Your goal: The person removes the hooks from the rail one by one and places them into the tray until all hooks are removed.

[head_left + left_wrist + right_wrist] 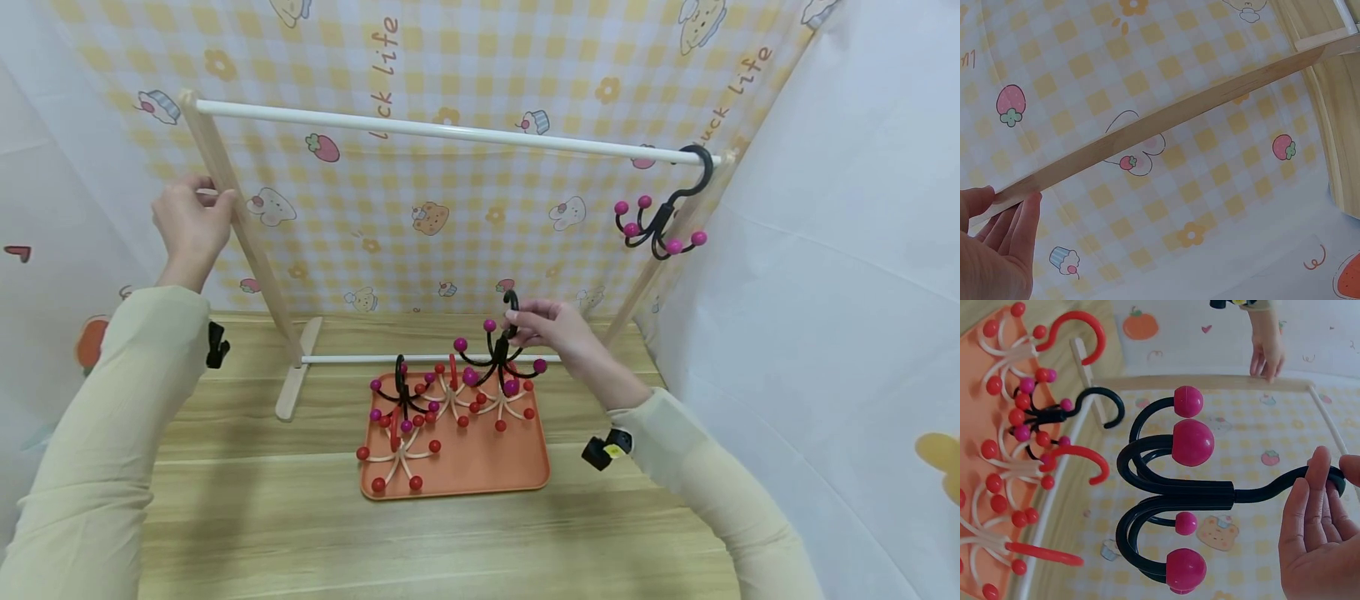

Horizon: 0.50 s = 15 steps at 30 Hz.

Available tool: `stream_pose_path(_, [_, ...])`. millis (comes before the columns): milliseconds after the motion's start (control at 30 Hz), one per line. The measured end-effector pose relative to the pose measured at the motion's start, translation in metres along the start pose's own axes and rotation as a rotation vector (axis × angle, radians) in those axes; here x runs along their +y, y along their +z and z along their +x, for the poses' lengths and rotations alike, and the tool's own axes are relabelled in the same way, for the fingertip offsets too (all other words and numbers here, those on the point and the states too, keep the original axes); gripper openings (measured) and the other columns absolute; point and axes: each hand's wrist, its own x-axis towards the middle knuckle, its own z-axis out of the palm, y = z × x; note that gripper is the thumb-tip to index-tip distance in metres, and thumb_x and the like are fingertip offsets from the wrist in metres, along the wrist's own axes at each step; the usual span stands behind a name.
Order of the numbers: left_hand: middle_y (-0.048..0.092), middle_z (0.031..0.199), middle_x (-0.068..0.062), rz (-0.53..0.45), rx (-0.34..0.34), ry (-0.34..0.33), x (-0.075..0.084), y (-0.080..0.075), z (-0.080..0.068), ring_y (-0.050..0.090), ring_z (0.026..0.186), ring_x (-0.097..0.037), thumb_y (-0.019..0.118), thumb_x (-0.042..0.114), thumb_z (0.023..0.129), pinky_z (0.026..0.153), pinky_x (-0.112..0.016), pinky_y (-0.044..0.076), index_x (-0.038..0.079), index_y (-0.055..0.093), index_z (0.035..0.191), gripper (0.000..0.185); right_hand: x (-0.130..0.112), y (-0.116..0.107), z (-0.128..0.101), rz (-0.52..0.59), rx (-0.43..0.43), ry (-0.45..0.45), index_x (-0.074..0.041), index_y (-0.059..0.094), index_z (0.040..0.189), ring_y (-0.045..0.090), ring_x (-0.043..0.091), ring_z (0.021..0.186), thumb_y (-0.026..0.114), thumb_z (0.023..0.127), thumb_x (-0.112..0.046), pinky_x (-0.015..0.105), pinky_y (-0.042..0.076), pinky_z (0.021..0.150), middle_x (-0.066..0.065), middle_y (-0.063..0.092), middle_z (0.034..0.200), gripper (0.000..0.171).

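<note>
My right hand [551, 329] pinches the hook of a black multi-arm hanger [501, 354] with magenta ball tips, holding it upright over the back right of an orange tray [480, 467]. In the right wrist view the thumb and fingers [1316, 512] close round the hook's curved end. My left hand [195, 218] grips the left wooden post [243, 225] of a rack, thumb on one side and fingers on the other. Another black hanger [660, 223] with magenta balls hangs from the right end of the white rail [450, 131].
On the tray lie a black hanger [405, 398] and several cream hangers with red hooks and balls, such as the front left one [400, 452]. A low white bar [352, 359] runs behind the tray between the posts. A checkered cloth [465, 267] hangs behind the rack.
</note>
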Motion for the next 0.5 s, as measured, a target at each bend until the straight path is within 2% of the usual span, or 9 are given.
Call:
stream_pose_path(267, [0.054,0.116,-0.014,0.000,-0.009,-0.007,0.000,-0.001,0.001,0.056,0.100,-0.018,0.044,0.030,0.089,0.075,-0.022,0.047,0.005,0.049,0.124,0.044,0.025,0.011,-0.006,-0.012,-0.049,0.032,0.010,0.053,0.103,0.060,0.021,0.066,0.056,0.087,-0.015,0.044,0.046,0.077,0.017,0.062,0.091,0.029])
stream_pose_path(500, [0.055,0.114,-0.014,0.003,-0.004,0.007,-0.002,-0.001,0.001,0.057,0.099,-0.018,0.045,0.030,0.088,0.070,-0.017,0.047,0.004,0.051,0.123,0.043,0.043,0.022,-0.014,-0.003,-0.068,0.072,0.008,0.057,0.100,0.061,0.020,0.064,0.060,0.085,-0.016,0.035,0.051,0.067,0.013,0.064,0.085,0.028])
